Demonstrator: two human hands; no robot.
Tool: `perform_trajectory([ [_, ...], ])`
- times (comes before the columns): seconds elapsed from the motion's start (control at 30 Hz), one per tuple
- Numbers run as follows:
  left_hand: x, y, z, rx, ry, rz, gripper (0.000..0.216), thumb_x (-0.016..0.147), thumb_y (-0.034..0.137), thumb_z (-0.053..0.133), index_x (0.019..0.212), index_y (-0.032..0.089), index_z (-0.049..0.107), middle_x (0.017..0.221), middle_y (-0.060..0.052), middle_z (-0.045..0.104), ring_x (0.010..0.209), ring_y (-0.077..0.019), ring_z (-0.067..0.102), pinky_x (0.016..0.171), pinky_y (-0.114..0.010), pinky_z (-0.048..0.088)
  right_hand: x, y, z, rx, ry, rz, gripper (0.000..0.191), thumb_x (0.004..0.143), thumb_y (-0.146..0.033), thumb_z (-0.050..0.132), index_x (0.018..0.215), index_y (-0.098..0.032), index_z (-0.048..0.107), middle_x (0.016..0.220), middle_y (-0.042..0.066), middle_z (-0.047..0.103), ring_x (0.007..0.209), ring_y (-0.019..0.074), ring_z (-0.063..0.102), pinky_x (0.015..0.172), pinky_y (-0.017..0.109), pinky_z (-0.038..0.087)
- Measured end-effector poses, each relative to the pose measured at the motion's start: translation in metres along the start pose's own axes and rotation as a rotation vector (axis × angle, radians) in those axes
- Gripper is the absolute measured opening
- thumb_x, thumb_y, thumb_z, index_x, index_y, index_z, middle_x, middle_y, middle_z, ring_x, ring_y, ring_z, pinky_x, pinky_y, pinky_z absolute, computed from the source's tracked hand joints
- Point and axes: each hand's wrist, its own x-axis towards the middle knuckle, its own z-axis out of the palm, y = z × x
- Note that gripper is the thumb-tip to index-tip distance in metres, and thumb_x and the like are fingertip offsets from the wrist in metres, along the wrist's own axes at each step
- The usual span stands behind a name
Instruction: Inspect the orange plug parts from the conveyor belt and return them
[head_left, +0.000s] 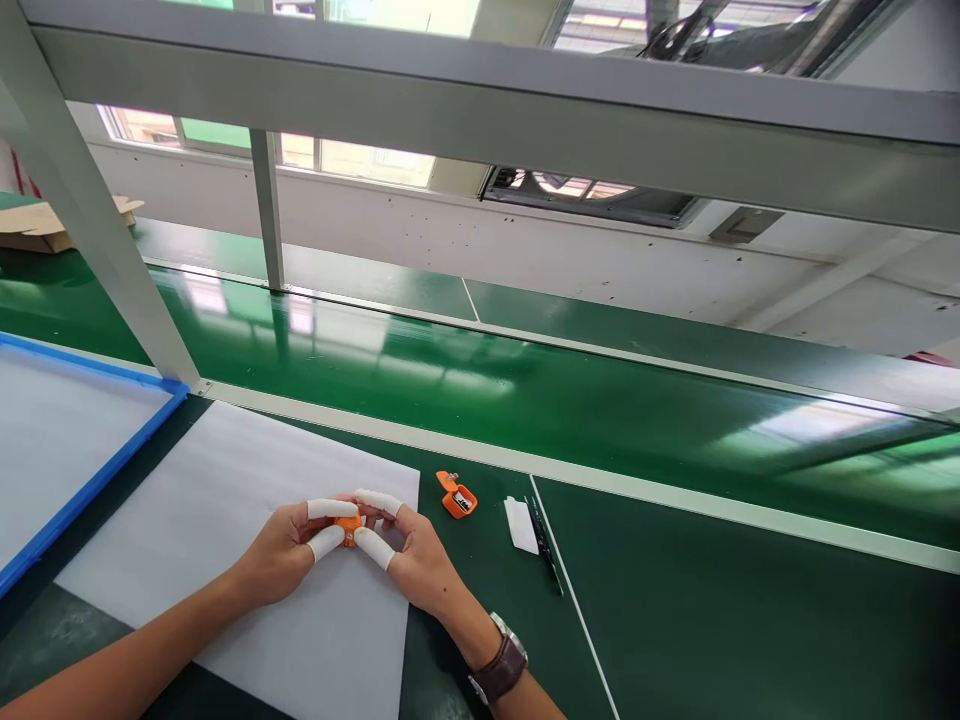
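A small orange part [348, 528] is pinched between my two hands, above a white sheet [322, 620]. My left hand [281, 550] grips it from the left with thumb and forefinger, both in white finger cots. From the right, my right hand [416, 560] holds the same part, its thumb and forefinger also covered in white cots. Fingers hide much of the part, so its exact kind does not show. To the right of my hands lies a small orange case [459, 500] with its lid tipped back and something dark and white inside.
Tweezers [546, 545] and a white card [521, 525] lie right of the orange case on the green table [675, 620]. A blue-edged white panel [97, 500] is at the left. Behind runs a green conveyor belt [480, 370], with a grey metal frame [450, 95] above.
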Motion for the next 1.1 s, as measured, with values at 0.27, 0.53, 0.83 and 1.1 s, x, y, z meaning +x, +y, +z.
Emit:
perform_trajectory([
  [0.27, -0.005, -0.002, 0.003, 0.115, -0.049, 0.088, 0.044, 0.096, 0.019, 0.053, 0.139, 0.028, 0.057, 0.145, -0.004, 0.057, 0.133, -0.0257, 0.054, 0.116, -0.044, 0.043, 0.006, 0.005, -0.001, 0.234, 0.013, -0.007, 0.048, 0.080, -0.037, 0.074, 0.125, -0.022, 0.065, 0.104, 0.006, 0.073, 0.088, 0.0204, 0.065, 0.087, 0.040, 0.053],
  [0.53, -0.004, -0.017, 0.015, 0.440, 0.236, 0.290, 0.045, 0.087, 0.022, 0.066, 0.130, 0.029, 0.059, 0.127, -0.006, 0.065, 0.107, -0.0248, 0.069, 0.092, -0.041, 0.062, 0.005, 0.005, 0.001, 0.214, 0.013, 0.013, 0.050, 0.083, -0.045, 0.071, 0.126, -0.020, 0.064, 0.107, 0.008, 0.074, 0.101, 0.0252, 0.068, 0.098, 0.045, 0.050],
  [0.83, -0.001, 0.007, -0.001, -0.220, 0.184, -0.061, 0.043, 0.088, 0.033, 0.072, 0.128, 0.019, 0.063, 0.132, -0.013, 0.066, 0.115, -0.0305, 0.067, 0.092, -0.040, 0.060, 0.004, -0.002, 0.000, 0.069, -0.007, -0.001, 0.042, 0.099, -0.050, 0.046, 0.127, -0.025, 0.066, 0.108, 0.005, 0.075, 0.097, 0.0237, 0.068, 0.091, 0.039, 0.051],
  [1.1, 0.001, 0.019, -0.011, -0.324, 0.186, -0.061, 0.037, 0.090, 0.029, 0.070, 0.124, 0.016, 0.062, 0.140, -0.017, 0.059, 0.103, -0.0262, 0.070, 0.079, -0.032, 0.060, 0.003, 0.000, 0.001, 0.022, 0.024, -0.016, 0.045, 0.100, -0.052, 0.044, 0.128, -0.024, 0.066, 0.113, 0.006, 0.074, 0.102, 0.0248, 0.066, 0.094, 0.041, 0.049],
])
